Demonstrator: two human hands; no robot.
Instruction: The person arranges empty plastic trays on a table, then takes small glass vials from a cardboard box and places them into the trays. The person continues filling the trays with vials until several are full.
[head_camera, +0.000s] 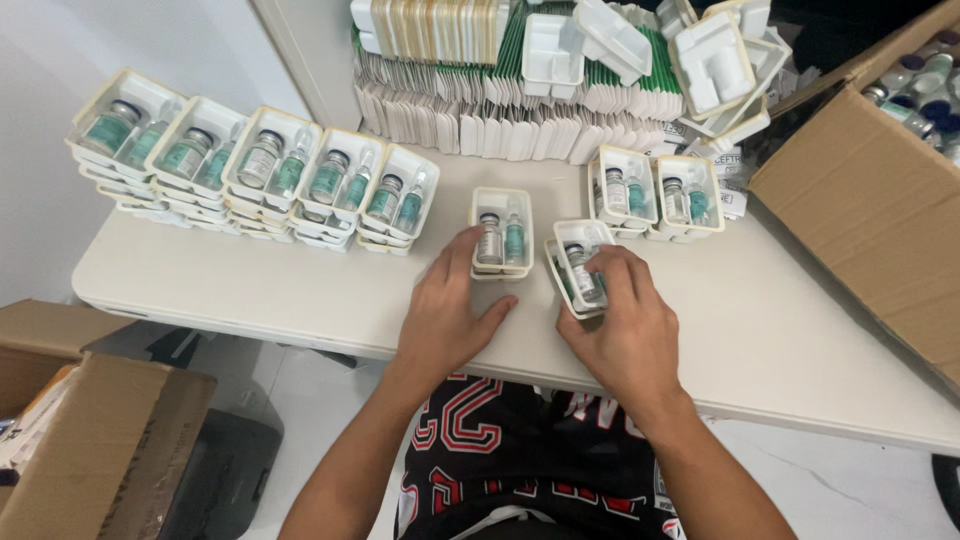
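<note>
My left hand (445, 305) lies flat on the white tabletop (250, 285), grip released, fingertips touching the left edge of a small white plastic tray (502, 203) that holds a clear vial (490, 240) and a green ampoule (514, 240). That tray sits at the centre of the tabletop, on top of another like it. Just beside it, at 3 o'clock, my right hand (625, 325) has its grip closed around a second tray (580, 262), tilted, thumb and fingers on its sides; a vial (583, 272) shows inside it. At 10 o'clock from my hands a row of filled trays (260, 165) stands in short stacks. At 1 o'clock are two more filled stacks (655, 195). At 12 o'clock, at the back, flat cartons (500, 125) stand on edge with empty trays (710, 60) heaped on top. At 2 o'clock a cardboard box (880, 210) holds loose vials (925, 90).
</note>
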